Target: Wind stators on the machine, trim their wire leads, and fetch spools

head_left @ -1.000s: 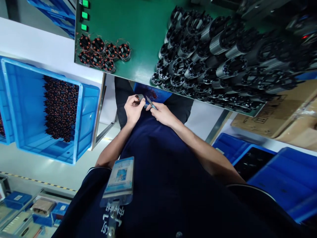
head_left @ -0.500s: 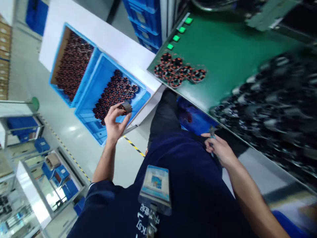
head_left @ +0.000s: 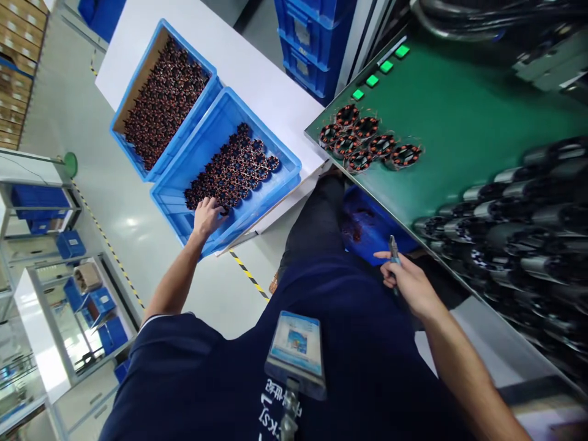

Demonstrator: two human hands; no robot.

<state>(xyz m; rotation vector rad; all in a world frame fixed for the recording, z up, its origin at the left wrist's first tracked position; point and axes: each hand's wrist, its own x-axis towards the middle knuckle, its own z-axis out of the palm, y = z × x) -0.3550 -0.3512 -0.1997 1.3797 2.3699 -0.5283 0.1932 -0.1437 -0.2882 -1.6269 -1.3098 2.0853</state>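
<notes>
My left hand [head_left: 209, 217] is down inside the nearer blue bin [head_left: 280, 150], at the near edge of rows of copper-wound motor stators [head_left: 236, 165]. Its fingers are curled over a stator, mostly hidden beneath them; only a dark edge shows by the fingertips. In front of my body, my right hand [head_left: 407, 278] grips a small pair of pliers [head_left: 394, 248] with blue-green handles. The metal jaws point up and away from me, and the index finger sticks out to the left.
A second blue bin [head_left: 118, 131], full of stators, stands farther left. Several wound stators [head_left: 362, 142] sit on the green bench [head_left: 452, 116]'s left corner, near green lit squares [head_left: 372, 80]. Rows of unwound cores [head_left: 519, 226] fill its right side. Below the bench edge is a blue tub [head_left: 376, 226] with scraps.
My left hand has carried the stator from my lap leftward, then down into the nearer bin. My right hand, still with the pliers, has separated from it. The view has swung left.
</notes>
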